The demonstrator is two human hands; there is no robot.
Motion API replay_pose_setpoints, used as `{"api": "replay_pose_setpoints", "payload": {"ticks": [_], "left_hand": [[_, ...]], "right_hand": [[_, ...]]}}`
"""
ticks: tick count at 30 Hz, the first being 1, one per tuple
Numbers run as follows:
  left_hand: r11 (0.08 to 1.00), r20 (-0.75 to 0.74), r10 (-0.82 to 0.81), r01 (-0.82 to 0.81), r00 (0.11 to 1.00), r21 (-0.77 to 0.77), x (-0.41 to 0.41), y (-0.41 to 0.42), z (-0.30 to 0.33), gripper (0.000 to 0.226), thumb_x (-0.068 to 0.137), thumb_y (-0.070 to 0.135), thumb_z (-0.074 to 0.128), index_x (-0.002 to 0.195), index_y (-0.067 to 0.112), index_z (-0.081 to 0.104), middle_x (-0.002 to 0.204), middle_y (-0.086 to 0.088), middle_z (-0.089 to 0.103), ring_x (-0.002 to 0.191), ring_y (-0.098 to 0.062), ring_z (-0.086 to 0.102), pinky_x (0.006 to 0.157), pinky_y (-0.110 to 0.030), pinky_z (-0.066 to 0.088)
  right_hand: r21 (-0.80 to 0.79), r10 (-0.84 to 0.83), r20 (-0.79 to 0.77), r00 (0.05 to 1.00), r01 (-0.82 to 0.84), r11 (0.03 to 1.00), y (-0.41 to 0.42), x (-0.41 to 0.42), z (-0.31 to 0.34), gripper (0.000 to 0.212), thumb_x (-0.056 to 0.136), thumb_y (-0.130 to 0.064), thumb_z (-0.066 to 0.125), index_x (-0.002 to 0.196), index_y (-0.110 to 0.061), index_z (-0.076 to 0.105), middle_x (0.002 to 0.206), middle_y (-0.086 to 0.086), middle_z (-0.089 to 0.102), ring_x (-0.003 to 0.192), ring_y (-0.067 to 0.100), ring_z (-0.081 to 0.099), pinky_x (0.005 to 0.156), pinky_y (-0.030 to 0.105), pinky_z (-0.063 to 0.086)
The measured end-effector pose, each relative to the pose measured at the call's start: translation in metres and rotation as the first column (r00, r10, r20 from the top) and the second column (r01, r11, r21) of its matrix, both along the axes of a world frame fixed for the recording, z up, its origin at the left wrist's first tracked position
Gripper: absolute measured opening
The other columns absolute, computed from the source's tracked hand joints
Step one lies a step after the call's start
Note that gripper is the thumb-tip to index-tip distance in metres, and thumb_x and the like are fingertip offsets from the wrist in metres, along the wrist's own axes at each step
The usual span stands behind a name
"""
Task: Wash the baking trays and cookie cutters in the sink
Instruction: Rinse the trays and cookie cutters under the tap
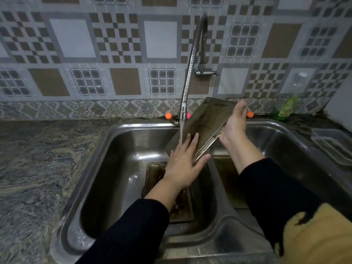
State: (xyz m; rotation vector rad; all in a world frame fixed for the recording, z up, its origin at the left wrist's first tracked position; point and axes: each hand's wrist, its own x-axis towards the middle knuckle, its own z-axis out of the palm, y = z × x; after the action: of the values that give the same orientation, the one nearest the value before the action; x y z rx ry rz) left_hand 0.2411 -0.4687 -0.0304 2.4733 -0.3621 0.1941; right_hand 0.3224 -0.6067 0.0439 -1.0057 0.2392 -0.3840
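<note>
From the head view we see a double steel sink [106,149] set in a marbled stone worktop [34,168], with patterned tiles behind. A flexible tap [190,73] hangs over the left basin, and its stream of water [181,130] falls onto our left hand. Small orange and pink balls [168,116] sit at the back edge near the tap, a green bottle [286,107] stands at the far right, and a clear plastic container [333,143] rests on the drainboard. A yellow cloth [320,235] fills the lower right corner, cut off by the frame.

A second tray [181,210] lies on the floor of the left basin, largely hidden under our left forearm; its surface is hard to make out.

The baking tray [205,122] is tilted above the divider between the basins. Our right hand [235,122] grips its upper right edge, fingers wrapped behind it. Our left hand [185,162] lies flat with straight fingers against the tray's lower end, under the water.
</note>
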Motion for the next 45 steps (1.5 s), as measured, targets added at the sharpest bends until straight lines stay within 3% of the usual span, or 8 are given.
{"api": "replay_pose_setpoints", "payload": {"ticks": [4, 9, 14, 20, 27, 32, 40, 45], "left_hand": [[0.997, 0.261, -0.051, 0.035, 0.964, 0.066, 0.005, -0.014, 0.012, 0.062, 0.100, 0.044, 0.036, 0.147, 0.048, -0.004, 0.159, 0.001, 0.021, 0.143, -0.027, 0.028, 0.106, -0.049, 0.041], [0.986, 0.440, -0.010, 0.083, 0.898, -0.147, 0.011, -0.038, 0.028, 0.056, 0.100, 0.027, 0.035, 0.150, 0.041, 0.017, 0.151, 0.001, 0.038, 0.128, -0.021, 0.051, 0.094, -0.043, 0.052], [0.860, 0.308, 0.128, 0.049, 0.943, -0.509, 0.016, -0.062, 0.047, 0.054, 0.101, 0.015, 0.041, 0.148, 0.038, 0.029, 0.130, 0.015, 0.052, 0.112, 0.013, 0.047, 0.098, -0.014, 0.041], [0.695, 0.106, 0.179, -0.049, 0.978, -0.718, 0.011, -0.101, 0.030, 0.045, 0.103, 0.019, 0.038, 0.147, 0.027, 0.034, 0.143, 0.017, 0.042, 0.121, 0.021, 0.035, 0.096, 0.004, 0.027], [0.915, -0.101, 0.056, -0.092, 0.993, -0.392, 0.009, -0.123, -0.021, 0.049, 0.102, 0.038, 0.029, 0.150, 0.036, 0.019, 0.145, 0.007, 0.043, 0.130, -0.011, 0.043, 0.109, -0.036, 0.036], [0.962, -0.320, 0.208, -0.134, 0.924, 0.238, 0.008, -0.116, -0.050, 0.070, 0.100, 0.045, 0.030, 0.153, 0.018, -0.008, 0.160, 0.000, -0.017, 0.147, -0.018, -0.016, 0.119, -0.051, 0.001], [0.918, -0.208, 0.282, -0.201, 0.937, 0.341, 0.007, -0.118, -0.062, 0.075, 0.099, 0.045, 0.030, 0.152, 0.012, -0.012, 0.159, -0.002, -0.021, 0.147, -0.017, -0.015, 0.120, -0.044, -0.004], [0.907, -0.184, 0.296, -0.215, 0.937, 0.361, 0.010, -0.119, -0.063, 0.073, 0.099, 0.044, 0.029, 0.152, 0.012, -0.009, 0.159, -0.003, -0.019, 0.147, -0.018, -0.012, 0.121, -0.045, -0.001]], "right_hand": [[0.020, 0.050, 0.040, 0.998, -0.051, 0.999, -0.016, 0.003, 0.021, 0.054, 0.094, -0.051, 0.042, 0.145, -0.035, 0.031, 0.151, 0.002, 0.036, 0.136, 0.023, 0.038, 0.111, 0.051, 0.034], [-0.145, 0.220, -0.028, 0.975, -0.222, 0.964, -0.043, 0.001, 0.047, 0.059, 0.091, -0.060, 0.042, 0.140, -0.027, 0.042, 0.139, 0.004, 0.051, 0.122, 0.026, 0.052, 0.099, 0.054, 0.044], [-0.678, 0.035, -0.205, 0.978, -0.168, 0.716, -0.081, -0.005, 0.010, 0.053, 0.097, -0.054, 0.029, 0.146, -0.034, 0.030, 0.151, 0.004, 0.035, 0.137, 0.027, 0.034, 0.111, 0.051, 0.030], [-0.581, 0.003, -0.518, 0.856, -0.355, 0.733, -0.132, -0.029, -0.055, 0.052, 0.102, -0.036, 0.032, 0.151, -0.033, 0.015, 0.157, 0.004, 0.022, 0.141, 0.029, 0.027, 0.113, 0.050, 0.026], [-0.575, 0.058, -0.548, 0.834, -0.426, 0.699, -0.172, -0.055, -0.094, 0.058, 0.101, -0.020, 0.038, 0.150, -0.037, 0.014, 0.155, 0.002, 0.027, 0.140, 0.028, 0.029, 0.113, 0.051, 0.025], [-0.590, 0.019, -0.676, 0.737, -0.556, 0.585, -0.195, -0.062, -0.130, 0.069, 0.094, -0.025, 0.052, 0.147, -0.046, 0.012, 0.140, 0.001, 0.047, 0.125, 0.028, 0.048, 0.104, 0.053, 0.039], [-0.591, -0.118, -0.787, 0.606, -0.686, 0.423, -0.211, -0.031, -0.207, 0.098, 0.075, -0.030, 0.075, 0.149, -0.037, 0.012, 0.145, 0.004, 0.044, 0.128, 0.030, 0.046, 0.106, 0.048, 0.038], [-0.579, -0.280, -0.809, 0.517, -0.782, 0.231, -0.195, -0.037, -0.193, 0.095, 0.085, -0.035, 0.067, 0.153, -0.024, 0.001, 0.158, 0.013, 0.000, 0.143, 0.038, 0.013, 0.115, 0.050, 0.019]]}}
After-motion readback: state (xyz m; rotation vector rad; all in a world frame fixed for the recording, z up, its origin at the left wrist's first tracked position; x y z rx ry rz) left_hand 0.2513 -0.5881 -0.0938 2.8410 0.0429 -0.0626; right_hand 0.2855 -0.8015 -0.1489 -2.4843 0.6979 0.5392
